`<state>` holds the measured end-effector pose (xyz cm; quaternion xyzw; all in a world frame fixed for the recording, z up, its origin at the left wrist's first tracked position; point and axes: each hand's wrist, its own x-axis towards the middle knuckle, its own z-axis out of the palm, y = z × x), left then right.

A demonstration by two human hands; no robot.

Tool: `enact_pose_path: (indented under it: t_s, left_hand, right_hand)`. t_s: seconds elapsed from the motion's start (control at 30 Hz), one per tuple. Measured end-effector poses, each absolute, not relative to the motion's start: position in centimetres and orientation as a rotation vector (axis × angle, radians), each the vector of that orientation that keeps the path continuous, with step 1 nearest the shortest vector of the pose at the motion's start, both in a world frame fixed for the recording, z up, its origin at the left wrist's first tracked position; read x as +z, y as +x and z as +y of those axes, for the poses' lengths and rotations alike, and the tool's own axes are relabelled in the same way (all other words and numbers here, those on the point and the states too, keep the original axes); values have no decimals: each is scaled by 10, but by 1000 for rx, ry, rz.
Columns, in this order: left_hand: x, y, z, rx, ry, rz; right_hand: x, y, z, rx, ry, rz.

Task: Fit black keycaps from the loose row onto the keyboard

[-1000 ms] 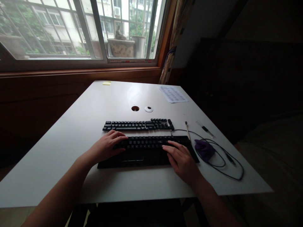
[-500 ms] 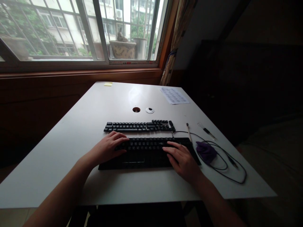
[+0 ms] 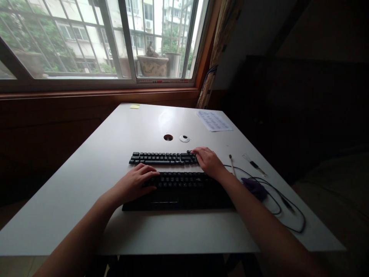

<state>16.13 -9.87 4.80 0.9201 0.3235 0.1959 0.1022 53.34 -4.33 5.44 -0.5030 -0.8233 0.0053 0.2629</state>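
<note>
A black keyboard (image 3: 178,196) lies near the front of the white table, with rows of keys along its far part. My left hand (image 3: 137,182) rests on its left end, fingers stretched over the keys and thumb apart, holding nothing. Behind the keyboard, loose black keycaps (image 3: 157,157) are laid out in rows like a second key layout. My right hand (image 3: 210,163) reaches over the keyboard to the right end of these rows. Its fingertips are drawn together at a keycap there. The hand covers the keycaps beneath it.
A black cable (image 3: 302,219) loops round a purple cloth (image 3: 255,189) on the right. Behind them lie a thin brush (image 3: 231,163) and a wire keycap puller (image 3: 254,164). Farther back are a cable hole (image 3: 168,137), its white cover (image 3: 184,138), printed sheets (image 3: 215,120) and a yellow note (image 3: 134,106).
My right hand has left the right side of the keyboard and moved forward and left to the loose keycaps. My left hand stays on the keyboard. The view has shifted slightly.
</note>
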Motion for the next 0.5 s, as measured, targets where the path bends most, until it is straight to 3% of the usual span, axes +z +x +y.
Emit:
enact_pose_path:
  t_s: [0.5]
  left_hand:
    - [51, 162, -101, 576, 2713, 962]
  right_hand:
    - [41, 524, -11, 34, -1453, -2300]
